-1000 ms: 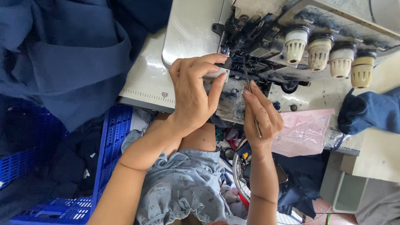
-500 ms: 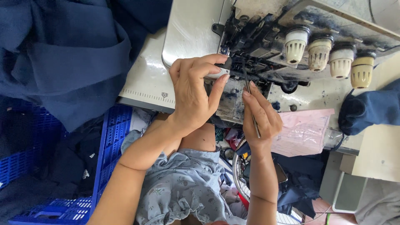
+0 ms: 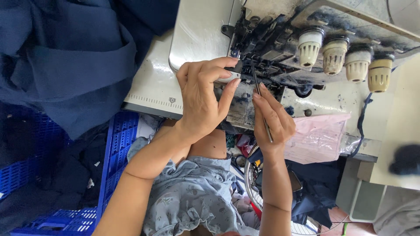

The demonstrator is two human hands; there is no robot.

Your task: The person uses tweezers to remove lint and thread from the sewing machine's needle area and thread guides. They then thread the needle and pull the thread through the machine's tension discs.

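Pinched in the right hand [image 3: 272, 120], thin tweezers [image 3: 260, 94] run lengthwise, tips pointing into the sewing machine [image 3: 280, 48]; the left hand [image 3: 203, 98] grips the machine's front cover beside them.

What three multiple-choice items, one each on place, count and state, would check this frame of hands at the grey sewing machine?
1. Where does the blue plastic crate lie?
A. below the machine table's edge
B. on top of the machine
C. in the right hand

2. How many cream ribbed tension knobs line the grey sewing machine?
A. two
B. four
C. six

3. What does the right hand hold?
A. nothing
B. a spool
C. thin metal tweezers

Answers: 1 A, the crate shows beneath the table beside the forearm. 2 B, four knobs stand in a row. 3 C, the fingers pinch the tweezers, tip at the mechanism.
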